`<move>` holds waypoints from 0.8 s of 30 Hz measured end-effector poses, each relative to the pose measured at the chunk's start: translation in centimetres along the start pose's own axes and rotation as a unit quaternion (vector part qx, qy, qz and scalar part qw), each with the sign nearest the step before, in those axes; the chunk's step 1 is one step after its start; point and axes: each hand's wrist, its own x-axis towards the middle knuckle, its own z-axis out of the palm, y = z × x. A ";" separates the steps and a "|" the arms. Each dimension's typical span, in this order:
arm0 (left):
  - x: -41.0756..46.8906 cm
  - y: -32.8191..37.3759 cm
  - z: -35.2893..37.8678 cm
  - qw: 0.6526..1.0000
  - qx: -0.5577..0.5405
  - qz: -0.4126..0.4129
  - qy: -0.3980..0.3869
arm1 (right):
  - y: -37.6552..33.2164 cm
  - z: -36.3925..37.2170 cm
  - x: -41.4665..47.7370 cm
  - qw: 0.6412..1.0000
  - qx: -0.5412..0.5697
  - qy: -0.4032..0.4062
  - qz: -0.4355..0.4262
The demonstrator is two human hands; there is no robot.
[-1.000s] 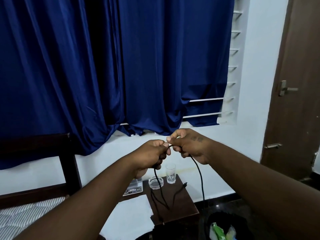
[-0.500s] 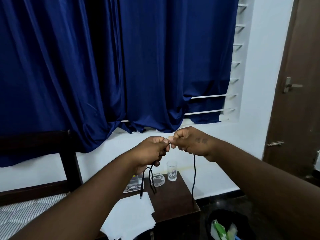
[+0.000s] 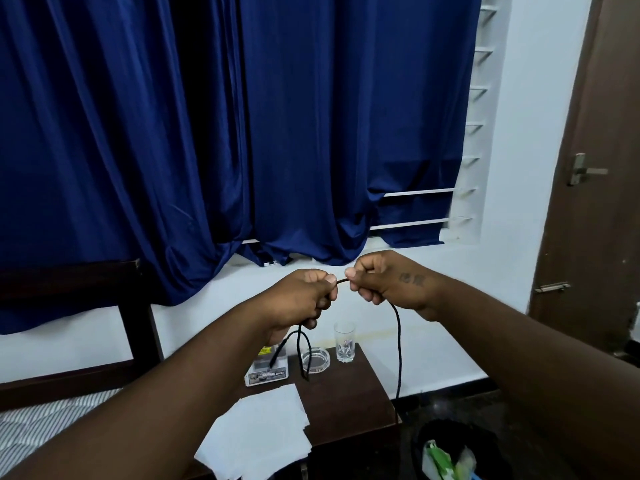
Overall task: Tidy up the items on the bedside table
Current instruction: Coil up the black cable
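Note:
Both my hands are raised above the brown bedside table [image 3: 349, 400], holding a thin black cable [image 3: 399, 348]. My left hand [image 3: 298, 301] grips gathered loops of it, and a loop and a plug end dangle below the fist. My right hand [image 3: 384, 280] pinches the cable a short gap away, with a short stretch taut between the two hands. From my right hand a long strand hangs straight down past the table's right edge. On the table stand a drinking glass [image 3: 345, 342], a glass ashtray [image 3: 315, 361], a small printed box [image 3: 266, 370] and white paper sheets [image 3: 259, 431].
Blue curtains [image 3: 242, 133] cover the window behind. A dark bed frame [image 3: 138, 317] and a striped mattress [image 3: 38, 424] lie to the left. A black bin [image 3: 450, 445] with green and white rubbish stands on the floor right of the table. A brown door [image 3: 595, 202] is at far right.
The dangling cable below my left hand has been drawn up into shorter loops. My hands have moved slightly apart, and the strand from my right hand now hangs straighter.

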 end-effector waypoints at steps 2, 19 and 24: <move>0.0 -0.1 -0.3 1.000 0.005 -0.002 0.003 | 0.3 -0.3 0.0 1.000 0.001 0.006 0.006; 0.1 -0.2 -0.8 0.999 0.032 -0.003 0.003 | 0.3 1.1 0.9 0.999 -0.016 -0.025 -0.013; 0.0 0.2 -1.1 1.000 0.029 0.004 0.006 | 0.4 0.5 0.7 1.000 0.013 0.000 -0.020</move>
